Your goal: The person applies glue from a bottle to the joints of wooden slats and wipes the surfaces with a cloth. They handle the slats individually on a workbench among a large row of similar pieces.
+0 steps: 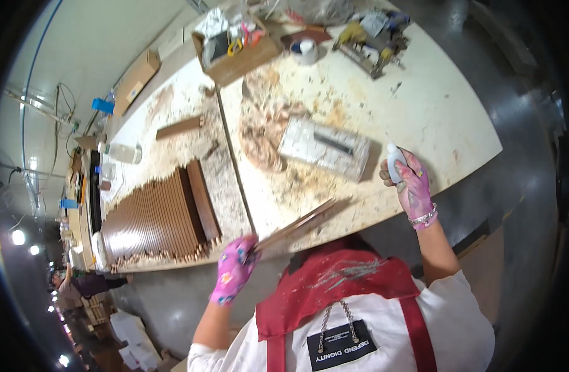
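- A black rectangular patch (340, 347) with bold white lettering, upside down in this view, shows on the white fabric shirt (461, 310) of the wearer, below a paint-smeared red apron (346, 282).
- A long brown cardboard box (136, 82) bears a pale label, too small to read.
- The left hand (237, 263), in a pink flower-patterned glove, has its fingers closed around the near end of a thin brown strip (297, 223), which slants along the table's front edge.
- The right hand (413, 183), in a stained pink glove, curls around a small white bottle (394, 164), its pale tip pointing away from the wearer.
- Between the hands and farther back, a whitish rectangular block (291, 141) carries a dark flat bar (333, 144), beside crumpled brown paper (256, 146).
- The white table (449, 105) is blotched brown and split by a dark seam; brown wooden strips (151, 217) stand in a close row left of it.
- Grey floor (166, 304) and another person (89, 285) show beyond.
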A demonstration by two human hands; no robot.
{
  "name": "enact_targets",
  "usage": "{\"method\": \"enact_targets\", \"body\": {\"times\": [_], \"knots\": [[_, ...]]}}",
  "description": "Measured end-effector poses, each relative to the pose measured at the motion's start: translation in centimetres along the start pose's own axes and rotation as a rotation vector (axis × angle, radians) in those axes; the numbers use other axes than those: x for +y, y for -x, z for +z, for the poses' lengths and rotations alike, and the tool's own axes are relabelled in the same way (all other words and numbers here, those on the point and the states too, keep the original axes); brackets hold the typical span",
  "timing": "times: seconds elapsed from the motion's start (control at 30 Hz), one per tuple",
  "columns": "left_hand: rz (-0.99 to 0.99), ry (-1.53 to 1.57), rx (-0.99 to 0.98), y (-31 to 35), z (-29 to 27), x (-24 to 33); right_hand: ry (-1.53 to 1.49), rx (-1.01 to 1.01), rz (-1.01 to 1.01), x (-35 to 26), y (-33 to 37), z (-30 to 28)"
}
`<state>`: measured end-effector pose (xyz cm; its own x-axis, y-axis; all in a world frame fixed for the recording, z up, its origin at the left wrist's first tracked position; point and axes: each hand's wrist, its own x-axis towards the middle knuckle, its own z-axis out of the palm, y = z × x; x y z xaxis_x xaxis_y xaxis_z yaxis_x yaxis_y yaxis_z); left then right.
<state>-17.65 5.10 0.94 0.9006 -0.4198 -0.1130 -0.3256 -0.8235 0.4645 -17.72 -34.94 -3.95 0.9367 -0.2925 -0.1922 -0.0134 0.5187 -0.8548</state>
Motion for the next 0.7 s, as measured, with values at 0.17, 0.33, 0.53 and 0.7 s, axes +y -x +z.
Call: {"method": "enact_targets", "body": {"times": [0.17, 0.33, 0.53, 0.7], "knots": [[-0.521, 0.928, 0.227, -0.6, -4.5, 0.9, -0.034, 0.103, -0.123, -2.3, -1.5, -4.2], [-0.169, 0.948, 0.311, -13.4, -4.9, 3.4, -0.055, 0.115, -0.076, -0.8, -2.9, -6.3], [-0.061, 1.410, 0.136, -25.9, -3.4, 3.7, -0.014, 0.065, -0.078, -0.4, -4.8, -5.1], [-0.080, 1.107, 0.162, -36.3, -0.6, 1.2, -0.042, 0.135, -0.068, -0.6, -6.4, -4.7]]}}
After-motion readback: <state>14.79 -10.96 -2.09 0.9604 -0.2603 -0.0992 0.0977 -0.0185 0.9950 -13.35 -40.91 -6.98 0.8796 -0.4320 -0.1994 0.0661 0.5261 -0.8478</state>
